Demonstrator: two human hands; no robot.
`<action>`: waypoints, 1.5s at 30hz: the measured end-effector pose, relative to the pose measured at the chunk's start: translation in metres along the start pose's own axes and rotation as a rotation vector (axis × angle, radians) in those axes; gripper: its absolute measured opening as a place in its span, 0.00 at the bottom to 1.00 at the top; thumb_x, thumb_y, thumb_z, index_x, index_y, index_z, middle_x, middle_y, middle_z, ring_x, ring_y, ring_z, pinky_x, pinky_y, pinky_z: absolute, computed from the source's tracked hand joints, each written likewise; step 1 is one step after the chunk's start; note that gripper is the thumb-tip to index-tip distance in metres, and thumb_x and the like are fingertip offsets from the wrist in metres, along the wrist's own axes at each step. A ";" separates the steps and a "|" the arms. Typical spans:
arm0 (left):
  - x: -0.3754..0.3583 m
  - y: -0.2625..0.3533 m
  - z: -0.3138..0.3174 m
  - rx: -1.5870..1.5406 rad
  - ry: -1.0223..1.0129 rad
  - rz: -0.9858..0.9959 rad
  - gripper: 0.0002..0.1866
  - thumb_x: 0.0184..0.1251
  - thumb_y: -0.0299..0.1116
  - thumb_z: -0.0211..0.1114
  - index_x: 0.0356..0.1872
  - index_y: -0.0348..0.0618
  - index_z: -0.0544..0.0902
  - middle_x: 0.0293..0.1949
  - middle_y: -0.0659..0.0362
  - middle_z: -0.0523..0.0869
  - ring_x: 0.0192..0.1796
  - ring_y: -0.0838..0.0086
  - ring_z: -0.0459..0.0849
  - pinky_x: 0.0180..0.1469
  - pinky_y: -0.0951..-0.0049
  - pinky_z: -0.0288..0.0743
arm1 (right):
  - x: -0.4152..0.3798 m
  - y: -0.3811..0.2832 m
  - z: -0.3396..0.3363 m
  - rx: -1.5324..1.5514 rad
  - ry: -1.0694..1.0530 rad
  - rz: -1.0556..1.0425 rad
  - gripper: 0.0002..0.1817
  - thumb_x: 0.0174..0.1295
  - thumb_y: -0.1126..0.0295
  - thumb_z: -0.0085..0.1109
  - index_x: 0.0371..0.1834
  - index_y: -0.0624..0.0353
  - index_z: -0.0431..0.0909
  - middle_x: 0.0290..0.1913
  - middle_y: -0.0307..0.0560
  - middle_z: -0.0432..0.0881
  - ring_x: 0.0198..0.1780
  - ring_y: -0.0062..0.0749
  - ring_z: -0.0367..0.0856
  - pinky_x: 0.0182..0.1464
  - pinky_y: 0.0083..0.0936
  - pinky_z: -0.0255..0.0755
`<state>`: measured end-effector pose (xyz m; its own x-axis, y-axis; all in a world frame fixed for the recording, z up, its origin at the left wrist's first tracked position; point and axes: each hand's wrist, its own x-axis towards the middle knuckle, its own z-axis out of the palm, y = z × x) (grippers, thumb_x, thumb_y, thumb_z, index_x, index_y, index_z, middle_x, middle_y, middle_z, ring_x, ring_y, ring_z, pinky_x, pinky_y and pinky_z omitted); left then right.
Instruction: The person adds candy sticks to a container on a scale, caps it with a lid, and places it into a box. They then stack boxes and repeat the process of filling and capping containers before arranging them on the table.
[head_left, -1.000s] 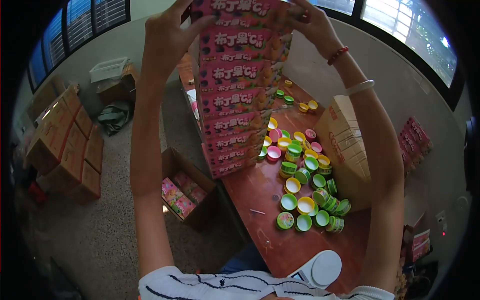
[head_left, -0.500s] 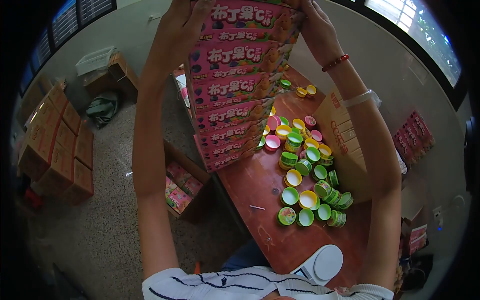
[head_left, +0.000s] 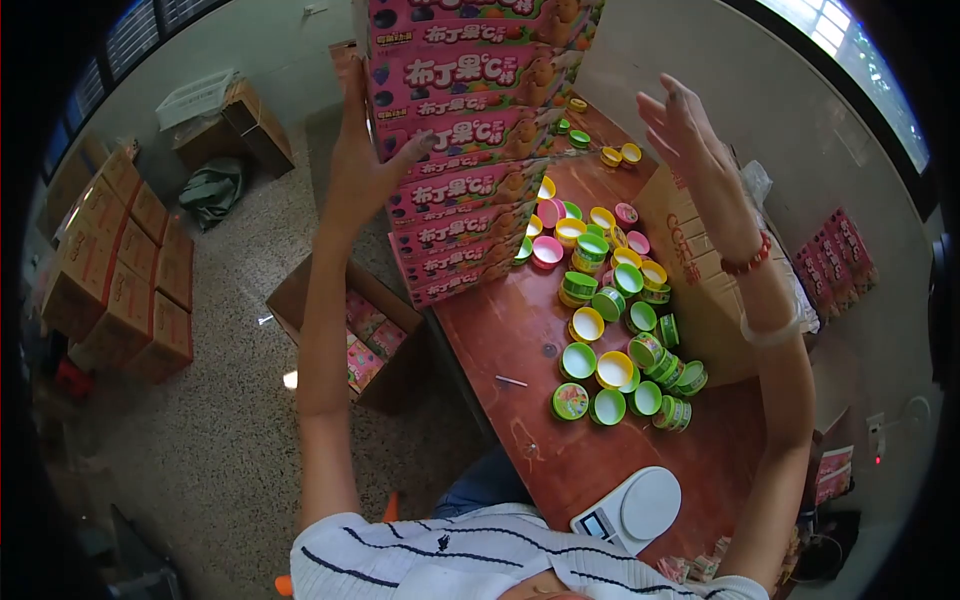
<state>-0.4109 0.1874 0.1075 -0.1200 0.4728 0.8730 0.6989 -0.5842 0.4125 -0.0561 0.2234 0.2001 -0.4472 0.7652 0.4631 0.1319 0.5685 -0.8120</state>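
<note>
A tall stack of pink printed candy boxes (head_left: 465,135) stands at the table's left edge, its top cut off by the frame. My left hand (head_left: 370,165) lies against the stack's left side, fingers stretched upward and thumb spread across the front. In the air to the right of the stack is my right hand (head_left: 690,135), open and holding nothing, with a red bead bracelet at the wrist. Below it, many small round tubs (head_left: 615,370) in green, yellow and pink are scattered over the reddish-brown table (head_left: 500,410), several showing pale insides.
A large carton (head_left: 685,265) stands behind the tubs. Near my body is a white kitchen scale (head_left: 640,505). An open carton of pink packs (head_left: 385,375) sits on the floor left of the table. Sealed cartons (head_left: 125,270) are stacked farther left.
My right hand has let go of the stack's upper right side and moved right, opening. My left hand has slid down the stack's left side. The view has shifted slightly.
</note>
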 end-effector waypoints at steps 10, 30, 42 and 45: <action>-0.017 -0.015 0.030 -0.164 0.114 -0.051 0.48 0.79 0.43 0.67 0.88 0.48 0.44 0.82 0.46 0.64 0.78 0.62 0.71 0.76 0.62 0.67 | -0.177 -0.010 -0.040 -0.344 -0.100 0.127 0.39 0.85 0.44 0.33 0.87 0.60 0.48 0.78 0.69 0.69 0.79 0.50 0.69 0.79 0.38 0.60; -0.229 -0.023 0.067 0.154 0.261 -0.246 0.49 0.80 0.51 0.64 0.84 0.29 0.47 0.85 0.39 0.49 0.87 0.47 0.50 0.86 0.51 0.43 | -0.451 -0.074 -0.119 -0.471 0.631 0.501 0.40 0.84 0.41 0.36 0.86 0.61 0.53 0.78 0.61 0.70 0.80 0.48 0.67 0.82 0.43 0.57; -0.293 0.265 0.222 -0.644 -0.920 0.053 0.34 0.69 0.19 0.66 0.76 0.33 0.70 0.74 0.46 0.77 0.74 0.55 0.77 0.74 0.56 0.70 | -0.750 -0.055 -0.001 -0.836 2.015 0.917 0.34 0.74 0.73 0.60 0.82 0.59 0.60 0.78 0.61 0.67 0.80 0.46 0.66 0.78 0.41 0.65; -0.294 0.348 0.238 -0.823 -1.317 0.206 0.37 0.65 0.25 0.73 0.77 0.37 0.70 0.72 0.44 0.78 0.73 0.53 0.77 0.75 0.58 0.69 | -0.773 -0.006 0.052 -0.589 2.034 0.927 0.45 0.59 0.83 0.61 0.83 0.59 0.55 0.79 0.60 0.62 0.80 0.49 0.64 0.79 0.43 0.63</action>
<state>0.0355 0.0018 -0.0671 0.9101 0.3074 0.2780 0.0101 -0.6870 0.7266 0.2432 -0.3872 -0.1719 0.9686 -0.2304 0.0938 0.0258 -0.2822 -0.9590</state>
